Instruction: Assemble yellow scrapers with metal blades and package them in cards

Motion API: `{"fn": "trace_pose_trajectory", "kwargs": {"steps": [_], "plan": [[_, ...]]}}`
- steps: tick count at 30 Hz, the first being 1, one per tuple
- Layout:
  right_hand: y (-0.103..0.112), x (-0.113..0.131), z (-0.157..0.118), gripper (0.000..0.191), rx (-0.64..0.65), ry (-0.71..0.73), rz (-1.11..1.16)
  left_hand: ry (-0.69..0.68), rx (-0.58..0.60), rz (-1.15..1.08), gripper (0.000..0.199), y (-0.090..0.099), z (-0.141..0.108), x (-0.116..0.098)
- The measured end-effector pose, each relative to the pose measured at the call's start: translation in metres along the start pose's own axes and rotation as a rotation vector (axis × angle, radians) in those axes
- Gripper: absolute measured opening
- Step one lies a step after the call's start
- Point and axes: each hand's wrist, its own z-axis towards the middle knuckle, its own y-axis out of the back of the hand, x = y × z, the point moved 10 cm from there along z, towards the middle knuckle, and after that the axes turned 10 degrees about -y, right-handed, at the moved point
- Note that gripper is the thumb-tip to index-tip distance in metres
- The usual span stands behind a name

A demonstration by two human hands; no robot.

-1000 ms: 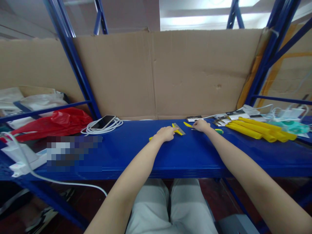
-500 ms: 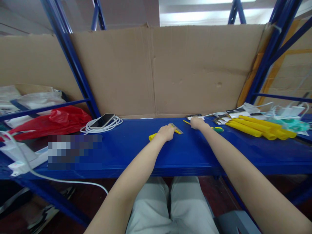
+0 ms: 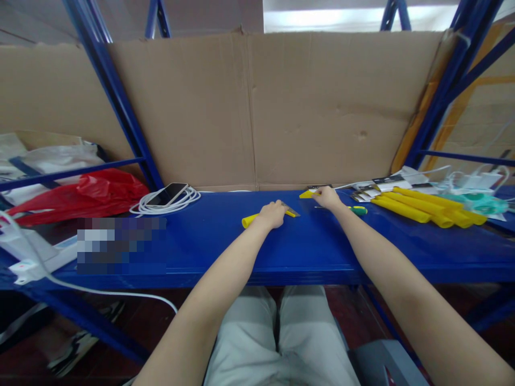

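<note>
My left hand (image 3: 272,214) is closed around a scraper-like tool with a yellow tubular handle (image 3: 249,220). Its flat greyish blade end (image 3: 292,210) with a yellow strip sticks out past my fingers. Farther right, my right hand (image 3: 328,197) pinches a small flat yellow piece (image 3: 306,194) just above the table. Beneath my right wrist lies a screwdriver with a green and yellow handle (image 3: 358,210), its thin shaft pointing left. A small black-and-white packet (image 3: 322,187) is partly hidden behind my right hand.
Several yellow tubes (image 3: 426,208) and printed cards (image 3: 366,193) lie on the blue table (image 3: 209,241) at right, beside a teal bundle (image 3: 488,202). A phone (image 3: 168,195) rests on a coiled white cable (image 3: 181,206). Behind stands a cardboard panel (image 3: 193,118); a red bag (image 3: 96,193) is left.
The yellow piece in my right hand has turned so its broad face shows, and my right hand has shifted slightly. My left hand keeps its grip. The view has tilted a little.
</note>
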Motion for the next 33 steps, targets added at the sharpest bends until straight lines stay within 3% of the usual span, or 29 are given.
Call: {"fn": "trace_pose_trajectory", "kwargs": {"steps": [5, 11, 15, 22, 29, 33], "plan": [[0.015, -0.005, 0.001, 0.016, -0.054, -0.057, 0.493, 0.010, 0.002, -0.005, 0.051, 0.000, 0.000, 0.002], [-0.006, 0.003, -0.010, 0.011, 0.182, -0.237, 0.946, 0.006, -0.008, 0.010, 0.049, -0.001, 0.002, 0.004], [-0.022, 0.009, -0.022, 0.010, 0.342, -0.298, 0.899, 0.009, -0.026, 0.009, 0.049, -0.001, 0.003, 0.005], [-0.040, 0.025, -0.041, 0.009, 0.612, -0.267, 0.856, 0.006, -0.085, -0.058, 0.053, -0.001, 0.005, 0.007], [-0.033, 0.040, -0.042, 0.020, 0.591, -0.194, 0.905, -0.005, -0.133, -0.169, 0.053, -0.002, 0.009, 0.009], [-0.026, 0.039, -0.039, 0.025, 0.454, -0.155, 0.763, 0.003, -0.158, -0.194, 0.054, -0.002, 0.011, 0.010]]}}
